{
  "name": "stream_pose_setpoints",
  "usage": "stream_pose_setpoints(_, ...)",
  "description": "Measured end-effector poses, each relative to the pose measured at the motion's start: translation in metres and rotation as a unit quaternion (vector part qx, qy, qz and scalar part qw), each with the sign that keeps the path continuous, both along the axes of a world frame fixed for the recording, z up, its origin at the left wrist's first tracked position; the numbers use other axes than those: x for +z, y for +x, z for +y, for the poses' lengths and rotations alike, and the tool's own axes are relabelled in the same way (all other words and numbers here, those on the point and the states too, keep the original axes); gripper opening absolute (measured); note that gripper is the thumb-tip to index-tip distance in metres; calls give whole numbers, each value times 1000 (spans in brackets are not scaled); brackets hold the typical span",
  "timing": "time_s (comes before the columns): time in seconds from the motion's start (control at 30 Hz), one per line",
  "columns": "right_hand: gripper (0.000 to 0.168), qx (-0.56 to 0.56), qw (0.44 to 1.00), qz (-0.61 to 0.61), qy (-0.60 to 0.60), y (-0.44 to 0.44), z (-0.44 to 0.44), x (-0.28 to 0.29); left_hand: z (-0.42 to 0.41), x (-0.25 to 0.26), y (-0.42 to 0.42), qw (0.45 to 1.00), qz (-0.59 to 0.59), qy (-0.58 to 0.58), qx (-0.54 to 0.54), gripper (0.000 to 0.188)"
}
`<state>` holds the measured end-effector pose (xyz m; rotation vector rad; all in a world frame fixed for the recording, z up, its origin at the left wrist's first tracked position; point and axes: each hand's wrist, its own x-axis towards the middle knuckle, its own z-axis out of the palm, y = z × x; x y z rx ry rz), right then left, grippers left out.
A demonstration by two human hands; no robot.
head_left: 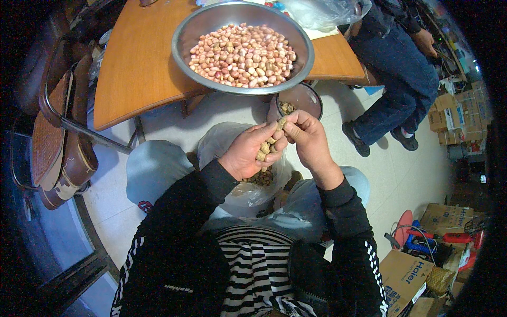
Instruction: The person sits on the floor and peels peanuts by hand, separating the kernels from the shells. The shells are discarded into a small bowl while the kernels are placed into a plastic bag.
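Several unshelled peanuts (pixel 263 150) are cupped in the palm and fingers of my left hand (pixel 250 150). Between the fingertips of both hands is one more peanut in its shell (pixel 281 123), pinched by the thumb and forefinger of my right hand (pixel 309 136). Below my hands, a clear plastic bag (pixel 222 138) stands between my knees, with brown peanuts or shells (pixel 261 177) inside; my left hand hides part of it. Ahead, a large steel bowl (pixel 180 51) holds many shelled pink peanut kernels (pixel 245 55).
The bowl rests on a wooden table (pixel 138 67), overhanging its edge. Beneath stands a bin (pixel 313 101) with shells in it. A seated person (pixel 392 83) is at the right. A chair (pixel 55 130) stands left; cardboard boxes (pixel 408 277) and tools lie at right.
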<state>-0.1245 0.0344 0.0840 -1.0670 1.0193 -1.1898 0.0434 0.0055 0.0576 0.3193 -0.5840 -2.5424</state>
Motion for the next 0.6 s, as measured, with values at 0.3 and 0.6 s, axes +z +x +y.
stream_pose_setpoints(0.3, 8, -86, 974, 181, -108, 7, 2, -9, -3, -3, -1, 1000, -17, 13, 10, 26)
stream_pose_setpoints(0.6, 7, -57, 977, 192, -74, 10, 4, 0, -1, 0, -2, 994, -93, -22, 45, 25)
